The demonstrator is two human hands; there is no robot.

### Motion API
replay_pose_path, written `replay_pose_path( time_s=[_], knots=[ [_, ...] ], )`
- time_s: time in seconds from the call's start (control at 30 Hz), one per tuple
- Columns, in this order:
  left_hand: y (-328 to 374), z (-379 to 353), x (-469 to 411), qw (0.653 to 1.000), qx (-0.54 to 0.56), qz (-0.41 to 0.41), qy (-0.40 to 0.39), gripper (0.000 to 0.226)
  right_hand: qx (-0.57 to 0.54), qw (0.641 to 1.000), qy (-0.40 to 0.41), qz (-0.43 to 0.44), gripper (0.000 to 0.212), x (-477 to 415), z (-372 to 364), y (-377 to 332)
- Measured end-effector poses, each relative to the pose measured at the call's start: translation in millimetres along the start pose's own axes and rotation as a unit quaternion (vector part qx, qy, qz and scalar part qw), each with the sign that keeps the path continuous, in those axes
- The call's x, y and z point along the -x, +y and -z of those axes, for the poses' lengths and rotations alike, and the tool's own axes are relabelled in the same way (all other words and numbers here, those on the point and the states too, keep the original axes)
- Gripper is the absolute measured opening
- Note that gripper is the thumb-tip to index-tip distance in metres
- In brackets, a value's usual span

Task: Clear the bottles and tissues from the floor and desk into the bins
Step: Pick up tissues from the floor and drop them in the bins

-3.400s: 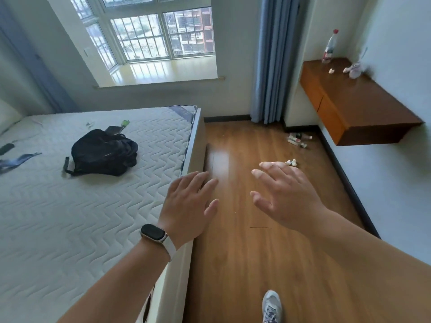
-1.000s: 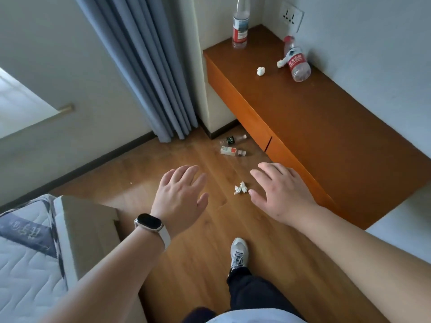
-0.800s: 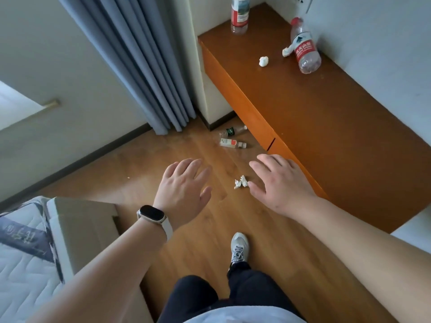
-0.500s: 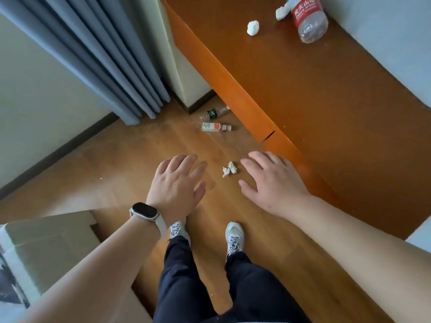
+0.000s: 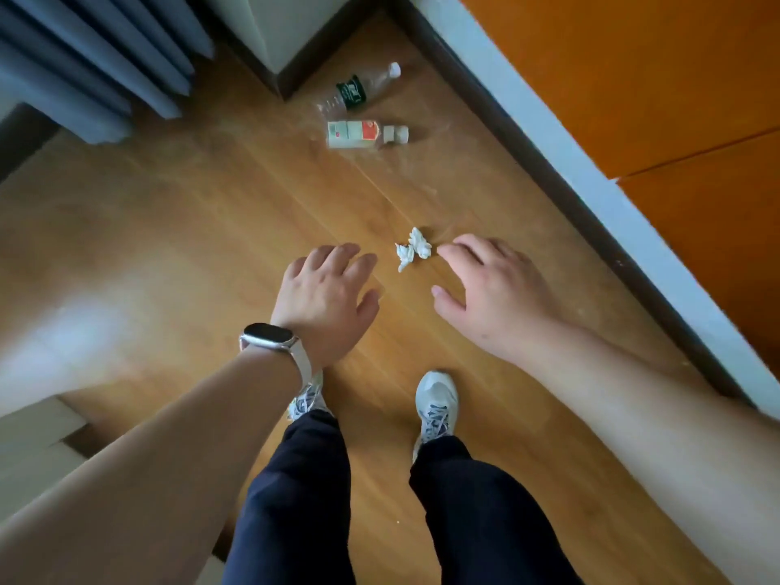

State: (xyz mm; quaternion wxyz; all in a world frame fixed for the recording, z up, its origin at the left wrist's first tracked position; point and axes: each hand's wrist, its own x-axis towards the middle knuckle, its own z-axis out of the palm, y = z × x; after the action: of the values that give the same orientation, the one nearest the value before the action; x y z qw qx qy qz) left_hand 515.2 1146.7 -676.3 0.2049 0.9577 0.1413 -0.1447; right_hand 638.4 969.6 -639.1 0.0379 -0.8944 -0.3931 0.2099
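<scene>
- My right hand (image 5: 494,289) hangs palm down over the floor (image 5: 177,247), fingers loosely spread, holding nothing.
- My left hand (image 5: 325,295) does the same beside it, fingers spread and empty, with a watch (image 5: 270,337) on its wrist.
- The crumpled tissues (image 5: 413,249) lie on the floor between my two hands, just off my right fingertips.
- Well beyond both hands lie two bottles: one with an orange and white label (image 5: 366,135), and a clear one with a green label (image 5: 358,90) just past it.
- The desk front (image 5: 633,78) runs along my right.
- My shoes (image 5: 436,405) stand below my hands.
</scene>
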Motion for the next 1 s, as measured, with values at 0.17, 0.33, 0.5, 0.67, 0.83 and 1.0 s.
replay_pose_path(
  time_s=[0.17, 0.33, 0.5, 0.67, 0.83, 1.0],
  knots=[
    [-30.5, -127.9, -60.7, 0.999, -0.003, -0.003, -0.048, 0.048, 0.029, 0.999, -0.036, -0.013, 0.048, -55.9, -122.6, 51.4],
    [-47.0, -237.0, -122.8, 0.997, 0.026, 0.019, -0.064, 0.055, 0.036, 0.997, -0.066, -0.025, 0.049, -99.0, -231.9, 110.5],
    [-49.2, -326.0, -160.8, 0.992, 0.068, 0.079, -0.069, 0.065, 0.027, 0.994, -0.109, 0.006, 0.055, -137.7, -310.1, 162.8],
    [-45.6, -378.1, -199.1, 0.995, 0.053, 0.069, -0.051, 0.066, 0.027, 0.994, -0.101, 0.027, 0.067, -177.4, -352.8, 189.8],
    [-44.4, -393.5, -227.2, 0.998, -0.007, 0.048, -0.051, 0.042, 0.037, 0.994, -0.093, 0.038, 0.054, -197.9, -377.2, 196.4],
    [-54.9, -395.1, -215.3, 0.997, 0.049, 0.064, -0.014, 0.031, 0.047, 0.994, -0.097, 0.022, 0.046, -200.5, -387.2, 191.6]
  ],
)
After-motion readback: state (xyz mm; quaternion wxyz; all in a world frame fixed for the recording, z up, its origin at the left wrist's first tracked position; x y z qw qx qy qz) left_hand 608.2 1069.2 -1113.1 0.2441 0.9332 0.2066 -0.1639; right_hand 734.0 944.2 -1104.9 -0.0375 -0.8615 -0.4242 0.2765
